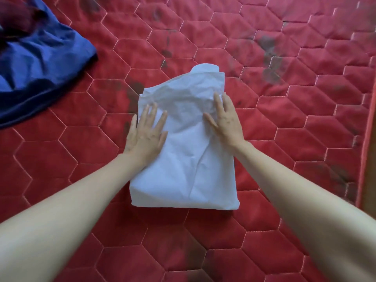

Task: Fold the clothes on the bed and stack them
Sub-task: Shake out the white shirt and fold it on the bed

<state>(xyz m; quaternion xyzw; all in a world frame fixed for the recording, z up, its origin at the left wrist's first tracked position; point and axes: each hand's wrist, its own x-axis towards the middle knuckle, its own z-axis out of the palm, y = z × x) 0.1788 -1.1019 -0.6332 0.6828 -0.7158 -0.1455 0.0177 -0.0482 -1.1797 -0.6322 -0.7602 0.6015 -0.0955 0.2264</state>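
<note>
With the left hand [145, 132] and right hand [225, 119] lying flat and open-fingered on the folded white garment [183, 159], she'd best smooth outward before stacking.

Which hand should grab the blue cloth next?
Probably the left hand. It rests on the white garment's left side, nearer the blue cloth at far left; the right hand is farther.

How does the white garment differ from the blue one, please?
The white garment is folded into a compact rectangle; the blue garment lies loose and rumpled. The white one sits mid-bed under the left hand and right hand; the blue one lies untouched at the far left. Both rest on the red quilt.
</note>
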